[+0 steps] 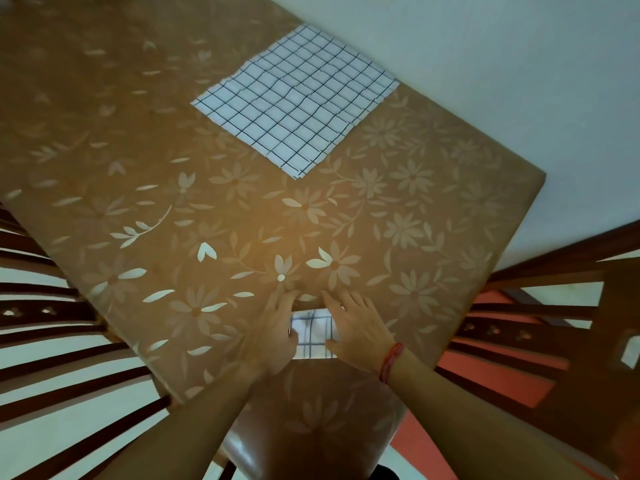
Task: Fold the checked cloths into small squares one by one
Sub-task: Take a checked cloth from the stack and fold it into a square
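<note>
Flowered table [242, 209] dead ahead, wooden chairs [69, 315] off its left and right sides. Far up the table, by its right edge: flat checked cloths [294, 98], still unfolded, nothing lying between. At the table's near edge, left hand [273, 327] and right hand [356, 327] pressed flat, fingers straight, flanking the small folded cloth [313, 336]. Next reach probably forward and rightward, right hand nearer.

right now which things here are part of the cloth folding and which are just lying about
Part of the job: folded cloth under left hand and right hand; spread cloth farther away.
Just there: flowered table cover, wooden chairs, red wrist thread.
</note>
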A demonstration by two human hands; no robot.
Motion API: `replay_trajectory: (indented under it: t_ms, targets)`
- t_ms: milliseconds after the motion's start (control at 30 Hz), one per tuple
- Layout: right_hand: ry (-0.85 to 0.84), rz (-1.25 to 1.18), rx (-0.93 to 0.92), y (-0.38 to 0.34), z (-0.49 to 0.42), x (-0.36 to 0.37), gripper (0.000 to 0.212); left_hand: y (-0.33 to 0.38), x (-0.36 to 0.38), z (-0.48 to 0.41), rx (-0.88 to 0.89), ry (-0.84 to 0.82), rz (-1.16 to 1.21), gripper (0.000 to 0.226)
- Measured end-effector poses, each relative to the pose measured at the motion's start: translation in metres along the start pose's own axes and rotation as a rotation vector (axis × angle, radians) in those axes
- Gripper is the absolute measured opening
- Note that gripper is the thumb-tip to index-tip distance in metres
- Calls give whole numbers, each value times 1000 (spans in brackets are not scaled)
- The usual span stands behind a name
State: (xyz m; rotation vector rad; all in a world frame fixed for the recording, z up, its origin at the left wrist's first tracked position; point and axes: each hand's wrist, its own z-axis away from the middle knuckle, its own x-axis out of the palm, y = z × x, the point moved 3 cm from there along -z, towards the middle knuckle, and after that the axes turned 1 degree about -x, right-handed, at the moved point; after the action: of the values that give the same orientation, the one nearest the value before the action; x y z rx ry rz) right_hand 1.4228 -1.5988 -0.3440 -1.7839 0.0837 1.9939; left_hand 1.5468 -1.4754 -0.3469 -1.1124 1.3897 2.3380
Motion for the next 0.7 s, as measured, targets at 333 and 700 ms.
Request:
replay_trajectory:
  t_ms: [333,700]
  targets:
    - [-61,-450,282,22,22,-11,25,6,-5,15,-257,-70,130,2]
    - [85,-1089,697,50,89,-23,6,49,3,5,-390,-30,571,13]
